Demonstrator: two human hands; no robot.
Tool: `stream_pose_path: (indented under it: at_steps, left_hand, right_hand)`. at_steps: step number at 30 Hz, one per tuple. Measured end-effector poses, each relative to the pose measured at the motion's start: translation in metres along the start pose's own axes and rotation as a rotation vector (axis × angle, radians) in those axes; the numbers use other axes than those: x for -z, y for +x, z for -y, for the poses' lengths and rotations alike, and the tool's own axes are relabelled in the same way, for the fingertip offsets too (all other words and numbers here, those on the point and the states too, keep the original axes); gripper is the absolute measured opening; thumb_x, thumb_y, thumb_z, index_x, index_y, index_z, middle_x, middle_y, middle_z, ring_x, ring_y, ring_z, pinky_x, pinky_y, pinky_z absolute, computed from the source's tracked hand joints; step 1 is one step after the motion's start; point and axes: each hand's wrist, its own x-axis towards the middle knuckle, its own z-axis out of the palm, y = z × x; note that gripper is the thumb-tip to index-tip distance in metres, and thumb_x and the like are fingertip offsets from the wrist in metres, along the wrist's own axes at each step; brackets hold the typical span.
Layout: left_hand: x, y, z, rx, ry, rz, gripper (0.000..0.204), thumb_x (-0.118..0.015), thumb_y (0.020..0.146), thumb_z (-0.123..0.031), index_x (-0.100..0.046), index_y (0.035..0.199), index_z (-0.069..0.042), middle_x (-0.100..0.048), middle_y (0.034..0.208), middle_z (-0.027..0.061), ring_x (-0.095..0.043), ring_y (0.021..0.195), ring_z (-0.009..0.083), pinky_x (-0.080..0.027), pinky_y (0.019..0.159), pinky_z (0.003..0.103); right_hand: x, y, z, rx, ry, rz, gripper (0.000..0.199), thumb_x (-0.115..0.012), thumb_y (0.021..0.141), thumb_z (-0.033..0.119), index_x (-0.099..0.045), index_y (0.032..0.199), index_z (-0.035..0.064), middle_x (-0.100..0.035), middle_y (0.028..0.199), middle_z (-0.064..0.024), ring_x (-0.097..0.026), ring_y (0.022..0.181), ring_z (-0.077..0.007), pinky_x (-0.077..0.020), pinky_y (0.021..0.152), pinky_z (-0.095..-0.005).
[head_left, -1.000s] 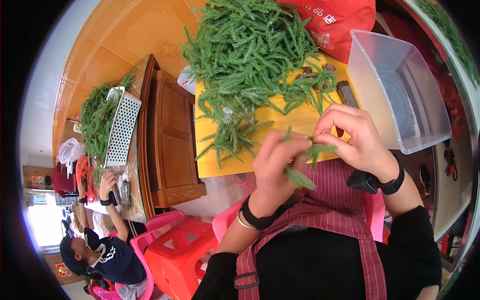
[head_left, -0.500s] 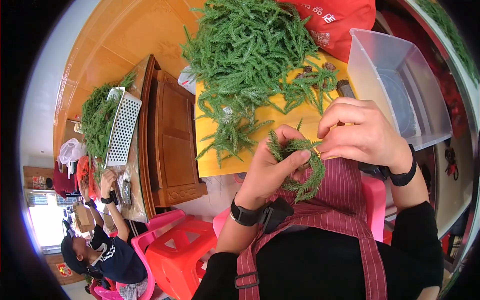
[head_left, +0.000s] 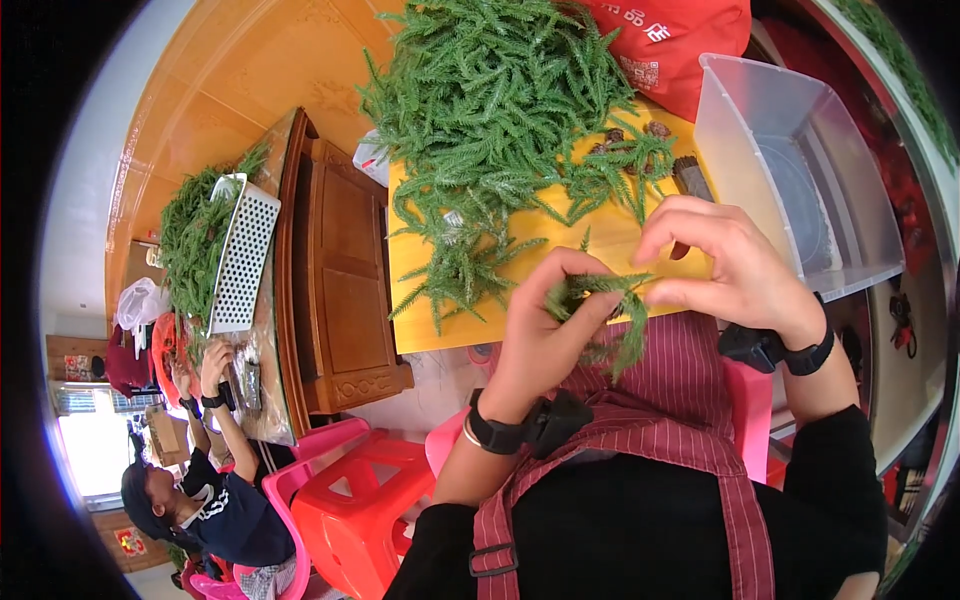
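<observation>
A small ring of green artificial pine sprigs [head_left: 628,335] is pinched between the thumb and fingers of my left hand [head_left: 545,315], above my lap by the table's near edge. Part of it is blurred. Just to its right, my right hand [head_left: 735,265] has thumb and forefinger apart, beside the sprig tips. A small dark reddish-brown spot shows under its curled fingers; I cannot make out what it is. Beyond both hands, a large heap of green pine sprigs [head_left: 500,100] covers much of the yellow table [head_left: 600,245], with a smaller bunch [head_left: 460,270] at the near left.
Brown pine cones [head_left: 657,130] and a bundle of dark sticks [head_left: 692,178] lie right of the heap. A clear plastic bin [head_left: 850,190] and a red bag [head_left: 690,50] stand beyond. At left, another person [head_left: 215,500] works by a white perforated basket [head_left: 245,260]; a red stool [head_left: 365,505] stands between.
My right thumb and forefinger have spread apart from their pinch at the sprigs. The sprig ring has tilted and turned in my left hand.
</observation>
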Motion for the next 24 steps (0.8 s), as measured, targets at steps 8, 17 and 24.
stream_pose_path:
  at_steps: [8,17,24]
  left_hand:
    - [0.005,-0.001,-0.010,0.243,-0.336,0.170,0.022,-0.061,0.083,-0.008,-0.046,0.098,-0.003,-0.052,0.073,0.0009,-0.048,0.055,0.0056,-0.038,0.047,0.018]
    - [0.006,0.004,-0.001,0.178,-0.162,0.152,0.018,-0.059,0.081,0.000,-0.048,0.094,-0.003,-0.055,0.079,0.0048,-0.046,0.056,0.0071,-0.037,0.048,0.020]
    - [-0.005,0.006,0.008,-0.543,0.523,-0.093,0.017,-0.062,0.072,0.004,-0.055,0.085,-0.003,-0.053,0.075,0.0061,-0.053,0.068,0.0136,-0.040,0.052,0.027]
  right_hand:
    - [0.007,0.003,0.002,0.298,-0.169,0.101,0.017,-0.072,0.067,0.018,-0.064,0.078,0.0082,-0.057,0.076,-0.0036,-0.057,0.070,-0.0223,-0.0452,0.060,-0.0323]
    - [0.005,0.001,0.002,0.151,-0.085,0.172,0.012,-0.069,0.070,0.012,-0.059,0.069,0.0056,-0.055,0.071,-0.0045,-0.056,0.066,-0.0202,-0.0431,0.057,-0.0302]
    - [-0.005,-0.004,-0.004,-0.301,0.193,0.054,0.015,-0.067,0.072,0.010,-0.055,0.076,0.0025,-0.056,0.075,-0.0023,-0.054,0.072,-0.0124,-0.0403,0.060,-0.0252]
